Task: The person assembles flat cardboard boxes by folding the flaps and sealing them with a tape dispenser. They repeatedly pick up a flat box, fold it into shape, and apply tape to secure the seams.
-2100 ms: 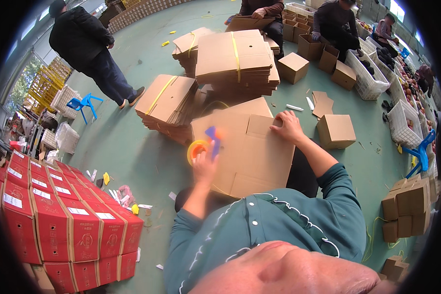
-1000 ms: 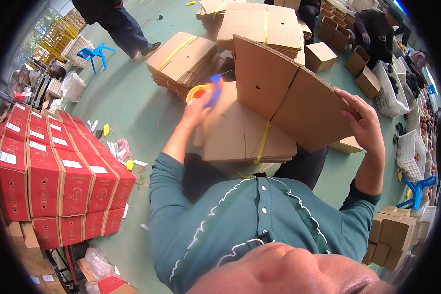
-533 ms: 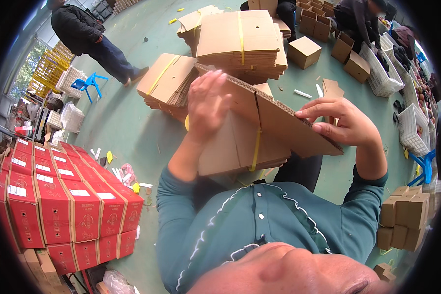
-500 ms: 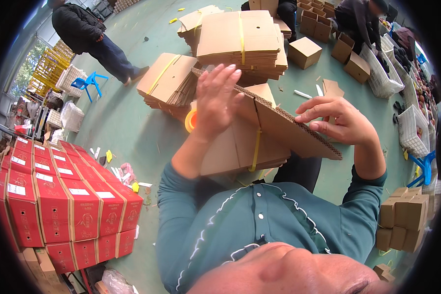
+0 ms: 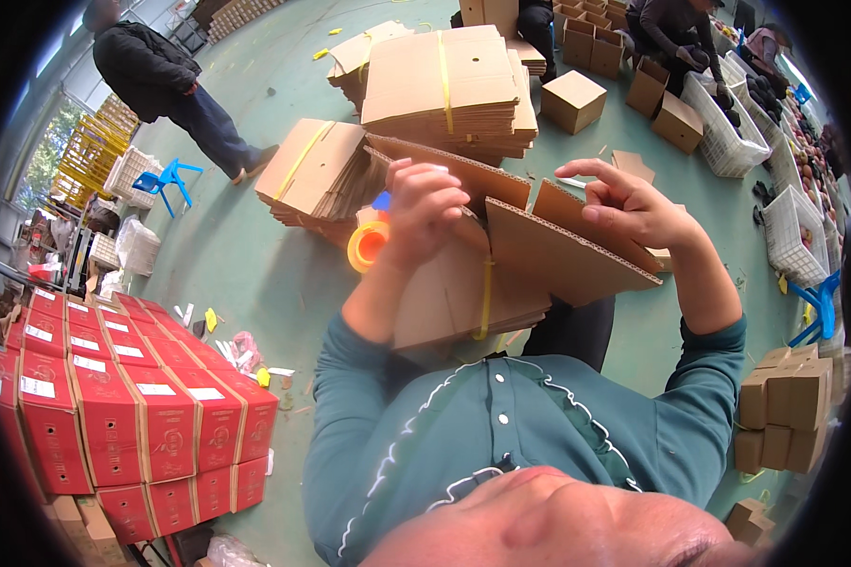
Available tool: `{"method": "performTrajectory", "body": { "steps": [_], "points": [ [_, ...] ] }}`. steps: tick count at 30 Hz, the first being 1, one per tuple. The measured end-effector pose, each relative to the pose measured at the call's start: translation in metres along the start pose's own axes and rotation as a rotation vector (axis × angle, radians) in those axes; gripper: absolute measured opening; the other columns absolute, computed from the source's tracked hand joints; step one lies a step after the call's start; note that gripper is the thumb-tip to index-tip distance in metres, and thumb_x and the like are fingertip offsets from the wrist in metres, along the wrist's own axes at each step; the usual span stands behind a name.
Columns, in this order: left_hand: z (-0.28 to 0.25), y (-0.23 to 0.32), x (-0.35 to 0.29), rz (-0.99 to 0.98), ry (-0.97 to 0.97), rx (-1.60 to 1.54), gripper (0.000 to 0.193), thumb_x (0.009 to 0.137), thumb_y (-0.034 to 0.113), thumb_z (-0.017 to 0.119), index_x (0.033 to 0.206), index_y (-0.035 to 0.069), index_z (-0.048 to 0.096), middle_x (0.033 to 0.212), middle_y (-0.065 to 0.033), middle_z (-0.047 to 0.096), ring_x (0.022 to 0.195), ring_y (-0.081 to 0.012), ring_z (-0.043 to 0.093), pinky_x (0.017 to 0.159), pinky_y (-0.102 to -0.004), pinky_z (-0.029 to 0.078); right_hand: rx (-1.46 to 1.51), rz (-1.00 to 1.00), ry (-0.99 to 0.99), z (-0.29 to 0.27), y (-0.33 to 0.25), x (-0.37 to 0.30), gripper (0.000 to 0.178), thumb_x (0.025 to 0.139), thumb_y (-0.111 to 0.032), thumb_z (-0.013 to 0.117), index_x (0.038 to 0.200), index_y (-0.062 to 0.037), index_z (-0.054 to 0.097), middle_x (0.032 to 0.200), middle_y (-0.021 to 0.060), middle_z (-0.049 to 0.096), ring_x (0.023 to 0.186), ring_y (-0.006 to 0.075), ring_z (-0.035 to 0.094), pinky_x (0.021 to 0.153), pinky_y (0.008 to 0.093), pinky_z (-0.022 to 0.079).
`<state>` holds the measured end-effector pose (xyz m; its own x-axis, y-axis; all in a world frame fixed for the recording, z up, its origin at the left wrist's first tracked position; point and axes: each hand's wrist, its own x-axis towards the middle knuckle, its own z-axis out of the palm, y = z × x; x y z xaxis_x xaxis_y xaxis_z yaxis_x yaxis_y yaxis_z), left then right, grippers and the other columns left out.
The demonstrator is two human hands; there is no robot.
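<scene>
A brown cardboard carton (image 5: 563,241) stands partly unfolded in front of me, its flaps spread with a gap between them. My left hand (image 5: 425,210) is at its left side, fingers loosely bent and a little apart; whether they touch the board is unclear. Over the right flaps, my right hand (image 5: 638,206) is open, index finger and thumb apart. Flat cartons (image 5: 435,298) with a yellow strap (image 5: 485,300) lie below the unfolded one. By my left wrist shows an orange and yellow ring-shaped roll (image 5: 366,248), with a blue part beside it.
Strapped stacks of flat cardboard (image 5: 444,80) and a smaller stack (image 5: 307,165) stand ahead. Red boxes (image 5: 113,406) are piled at the left. A person in dark clothes (image 5: 161,85) stands far left; others work near white crates (image 5: 723,132). Brown boxes (image 5: 780,406) sit at right.
The carton has gone from folded nearly flat to opened, its flaps now parted. My left fingers have bent from stretched out. My right hand has come off the board's near edge and its fingers have spread.
</scene>
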<state>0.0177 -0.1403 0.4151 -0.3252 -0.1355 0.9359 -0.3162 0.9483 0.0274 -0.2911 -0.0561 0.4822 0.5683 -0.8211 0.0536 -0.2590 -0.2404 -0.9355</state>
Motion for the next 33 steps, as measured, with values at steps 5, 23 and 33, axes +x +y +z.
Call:
{"method": "performTrajectory", "body": {
  "steps": [5,23,33],
  "points": [
    [-0.016,0.017,0.016,0.026,-0.048,-0.255,0.052,0.104,0.036,0.042,0.060,0.010,0.051,0.064,-0.0013,0.050,0.066,-0.0216,0.049,0.076,-0.0386,0.038,-0.617,-0.070,0.260,0.003,-0.031,0.008,0.058,0.090,-0.007,0.052,0.145,-0.0223,0.046,0.053,0.0040,0.041,0.046,0.0149,0.035,0.048,0.0330,0.034],
    [-0.008,0.104,0.008,0.039,-1.041,-0.811,0.031,0.098,0.020,0.054,0.071,0.005,0.058,0.069,-0.0119,0.055,0.074,-0.0312,0.055,0.077,-0.0413,0.044,-0.536,0.036,0.132,0.103,0.030,0.024,0.026,0.089,-0.016,0.061,0.113,-0.0063,0.054,0.089,0.0202,0.068,0.086,0.0410,0.064,0.074,0.0457,0.051],
    [0.014,0.111,0.005,-0.175,-1.638,-0.355,0.022,0.096,0.026,0.055,0.093,0.005,0.062,0.090,-0.0154,0.069,0.086,-0.0345,0.065,0.085,-0.0404,0.045,-0.329,-0.126,-0.627,0.054,-0.026,-0.043,0.061,0.084,-0.037,0.077,0.130,-0.0019,0.058,0.125,0.0197,0.062,0.114,0.0359,0.060,0.092,0.0407,0.051]
  ]
}}
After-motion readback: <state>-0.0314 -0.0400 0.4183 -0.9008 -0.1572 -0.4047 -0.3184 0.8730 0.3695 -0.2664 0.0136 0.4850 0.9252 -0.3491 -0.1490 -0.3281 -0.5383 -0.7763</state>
